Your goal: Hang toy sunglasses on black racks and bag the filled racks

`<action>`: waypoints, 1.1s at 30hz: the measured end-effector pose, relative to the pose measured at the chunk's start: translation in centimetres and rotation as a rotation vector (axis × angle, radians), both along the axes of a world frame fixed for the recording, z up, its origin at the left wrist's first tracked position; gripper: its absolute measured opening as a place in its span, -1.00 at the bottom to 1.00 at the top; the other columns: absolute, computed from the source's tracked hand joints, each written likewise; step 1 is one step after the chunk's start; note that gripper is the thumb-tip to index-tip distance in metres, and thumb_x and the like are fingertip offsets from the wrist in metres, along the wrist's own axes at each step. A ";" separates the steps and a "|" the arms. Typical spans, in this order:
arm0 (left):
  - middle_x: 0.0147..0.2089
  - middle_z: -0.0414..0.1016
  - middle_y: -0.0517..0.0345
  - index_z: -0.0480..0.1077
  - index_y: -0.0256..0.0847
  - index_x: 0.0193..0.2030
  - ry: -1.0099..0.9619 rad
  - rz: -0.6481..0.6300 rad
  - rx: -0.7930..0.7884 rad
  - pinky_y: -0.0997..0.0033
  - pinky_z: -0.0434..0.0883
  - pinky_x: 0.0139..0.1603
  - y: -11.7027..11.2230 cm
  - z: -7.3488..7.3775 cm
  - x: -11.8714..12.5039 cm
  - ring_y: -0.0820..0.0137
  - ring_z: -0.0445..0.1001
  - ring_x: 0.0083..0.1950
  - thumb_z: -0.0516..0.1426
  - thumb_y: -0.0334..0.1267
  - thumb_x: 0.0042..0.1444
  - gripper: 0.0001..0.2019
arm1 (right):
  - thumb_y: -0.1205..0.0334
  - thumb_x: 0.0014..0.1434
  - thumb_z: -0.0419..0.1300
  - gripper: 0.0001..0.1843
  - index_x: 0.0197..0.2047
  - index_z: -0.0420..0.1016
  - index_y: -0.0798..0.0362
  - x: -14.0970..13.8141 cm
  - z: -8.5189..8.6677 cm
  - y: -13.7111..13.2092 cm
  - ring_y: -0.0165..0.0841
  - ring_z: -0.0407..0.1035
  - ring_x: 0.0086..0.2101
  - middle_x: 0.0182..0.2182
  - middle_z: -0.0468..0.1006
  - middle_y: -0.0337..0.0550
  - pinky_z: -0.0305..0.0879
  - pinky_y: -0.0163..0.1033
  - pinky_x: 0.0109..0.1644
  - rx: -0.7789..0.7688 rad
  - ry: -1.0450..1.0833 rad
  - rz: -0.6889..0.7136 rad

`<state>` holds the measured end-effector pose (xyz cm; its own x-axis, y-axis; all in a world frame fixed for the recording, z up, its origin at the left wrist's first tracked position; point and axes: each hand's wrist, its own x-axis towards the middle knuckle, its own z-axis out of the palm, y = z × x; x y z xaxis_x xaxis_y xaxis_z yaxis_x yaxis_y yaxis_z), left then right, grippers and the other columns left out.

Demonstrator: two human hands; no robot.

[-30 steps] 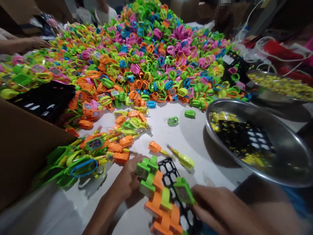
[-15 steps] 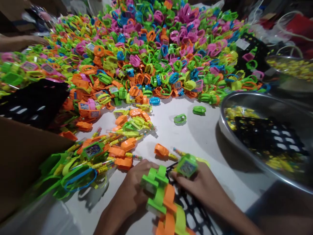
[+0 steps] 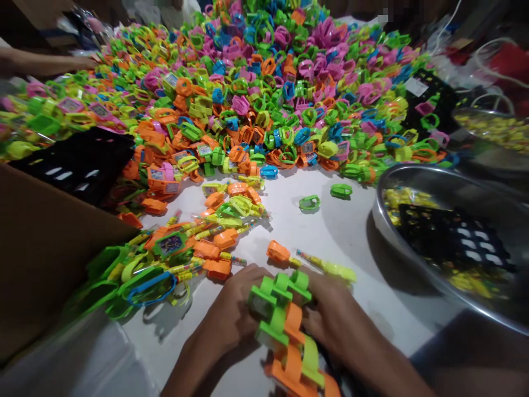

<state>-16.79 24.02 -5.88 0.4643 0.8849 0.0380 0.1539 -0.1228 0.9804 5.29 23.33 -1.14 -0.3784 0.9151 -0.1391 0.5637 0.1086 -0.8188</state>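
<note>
Head view, clock centred on the cluster.
- Cluster of green, orange and yellow toy watches (image 3: 285,325): between both hands, at the lower edge of view.
- Left hand (image 3: 237,300): at ten o'clock, bent against the cluster; fingertips hidden, grip impossible to tell.
- Right hand (image 3: 336,306): at two o'clock, beside the endmost green watch; grip likewise impossible to tell.
- Orange watch (image 3: 278,252): at twelve o'clock, loose, just beyond the hands.
- Yellow piece (image 3: 339,271): between one and two o'clock, by the right knuckles; contact uncertain.
- Hazards, as judged: uneven pressing, likely to unseat neighbouring watches; tilting, likely to spill them; wide knuckle sweep, likely to scatter the yellow piece.
</note>
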 end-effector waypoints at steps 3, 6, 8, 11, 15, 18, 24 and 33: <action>-0.24 0.54 0.12 0.42 -0.15 -0.35 -0.021 -0.006 -0.008 0.27 0.35 -0.04 0.0 0.0 0.2 0.24 0.49 -0.12 0.23 -0.26 0.23 -0.87 | 0.35 0.31 0.16 -0.91 -0.18 0.44 -0.04 -0.6 0.7 -0.1 -0.21 0.52 -0.26 -0.24 0.65 -0.14 0.39 -0.22 -0.20 -0.011 -0.025 0.049; -0.18 0.58 0.10 0.42 -0.16 -0.33 -0.012 0.011 -0.005 0.26 0.34 -0.01 -0.1 -0.1 0.3 0.25 0.48 -0.12 0.23 -0.30 0.19 -0.91 | 0.37 0.34 0.16 -0.84 -0.08 0.49 -0.05 -0.5 1.6 0.2 -0.16 0.56 -0.17 -0.16 0.68 -0.10 0.43 -0.19 -0.11 0.025 -0.064 0.102; -0.17 0.57 0.10 0.41 -0.16 -0.30 -0.037 0.023 0.000 0.26 0.35 -0.02 -0.2 -0.1 0.3 0.25 0.46 -0.12 0.24 -0.28 0.17 -0.92 | 0.37 0.38 0.14 -0.83 -0.06 0.52 -0.05 0.2 2.0 0.6 -0.17 0.56 -0.15 -0.15 0.69 -0.10 0.43 -0.20 -0.10 0.040 -0.123 0.162; -0.20 0.53 0.11 0.40 -0.15 -0.26 -0.091 0.026 -0.027 0.28 0.37 -0.09 -0.4 -0.2 0.2 0.25 0.45 -0.14 0.30 -0.23 0.15 -0.85 | 0.32 0.44 0.16 -0.81 0.06 0.53 -0.04 1.4 2.4 1.7 -0.17 0.58 -0.12 -0.11 0.68 -0.09 0.38 -0.21 -0.09 0.106 -0.315 0.155; -0.23 0.48 0.12 0.41 -0.14 -0.22 -0.120 0.012 -0.068 0.31 0.37 -0.20 -0.4 -0.3 -0.2 0.27 0.43 -0.19 0.33 -0.22 0.12 -0.81 | 0.29 0.46 0.19 -0.72 0.19 0.53 -0.02 0.9 2.3 3.2 -0.14 0.60 -0.16 0.01 0.62 -0.01 0.25 -0.20 -0.20 0.217 -0.673 0.120; -0.25 0.45 0.14 0.41 -0.14 -0.21 -0.120 -0.005 -0.048 0.33 0.38 -0.24 -0.3 -0.4 -0.5 0.30 0.40 -0.24 0.34 -0.22 0.10 -0.79 | 0.29 0.45 0.21 -0.87 0.01 0.56 0.03 -0.5 2.0 4.1 -0.15 0.60 -0.19 -0.08 0.66 0.00 0.13 -0.22 -0.28 0.186 -0.778 0.130; -0.28 0.39 0.14 0.37 -0.14 -0.32 -0.096 -0.027 -0.048 0.38 0.36 -0.27 -0.2 -0.2 -0.6 0.33 0.36 -0.26 0.32 -0.25 0.08 -0.81 | 0.12 0.54 0.05 -0.75 -0.17 0.43 0.01 0.5 1.5 3.2 -0.20 0.51 -0.29 -0.29 0.64 -0.09 0.13 -0.22 -0.27 0.164 -0.558 0.002; -0.19 0.50 0.01 0.48 -0.19 -0.37 -0.070 -0.030 -0.081 0.28 0.46 -0.06 -0.2 1.2 -0.2 0.20 0.46 -0.09 0.35 -0.09 0.12 -0.76 | -0.03 0.35 0.28 -0.73 -0.15 0.48 0.00 1.4 -1.0 -3.4 -0.32 0.39 -0.35 -0.34 0.51 -0.27 0.33 -0.27 -0.27 -0.314 0.267 -0.274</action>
<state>-16.95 23.86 -4.71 0.4896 0.8720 0.0002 0.0817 -0.0461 0.9956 6.71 19.90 -2.12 -0.1899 0.9153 -0.3552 0.3026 -0.2896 -0.9080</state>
